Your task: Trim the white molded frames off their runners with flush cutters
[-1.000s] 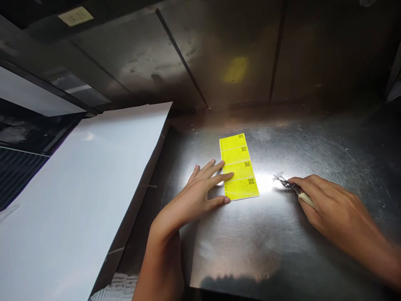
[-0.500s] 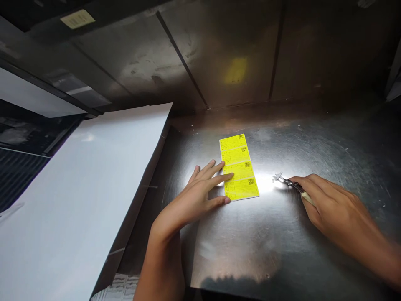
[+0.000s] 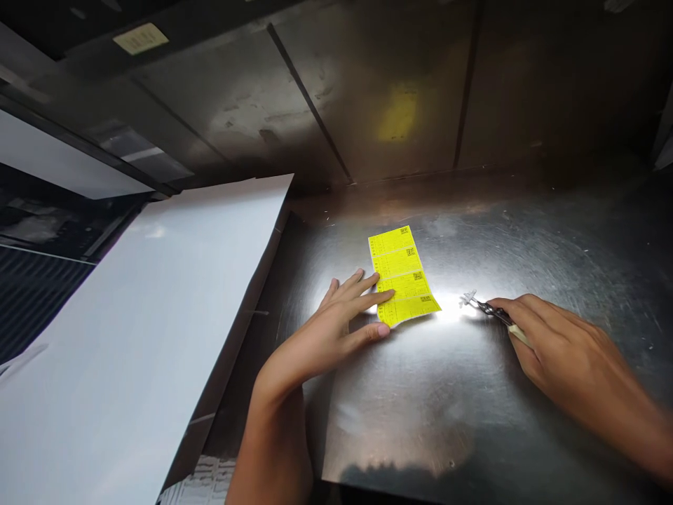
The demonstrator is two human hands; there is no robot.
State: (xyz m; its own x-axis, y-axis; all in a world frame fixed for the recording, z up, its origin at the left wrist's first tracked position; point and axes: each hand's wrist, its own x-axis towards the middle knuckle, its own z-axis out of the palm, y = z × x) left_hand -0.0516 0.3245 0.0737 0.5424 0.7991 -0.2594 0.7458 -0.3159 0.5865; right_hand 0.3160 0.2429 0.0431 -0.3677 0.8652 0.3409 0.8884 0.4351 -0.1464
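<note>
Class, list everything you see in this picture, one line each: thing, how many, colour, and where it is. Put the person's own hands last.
label strip: one, yellow, four printed sections with small square codes, lying mid-table, its near end lifted a little
small tool: one, dark metal with a pale handle, to the right of the strip, tip resting on the table
big sheet: one, white, sloping along the left side
table: one, scratched silver metal, under everything
back wall: one, dull metal panels, behind the table, showing a yellow reflection
sticker: one, pale yellow, top left on a dark ledge
left hand: one, fingers spread on the strip's left edge
right hand: one, closed on the small tool
</note>
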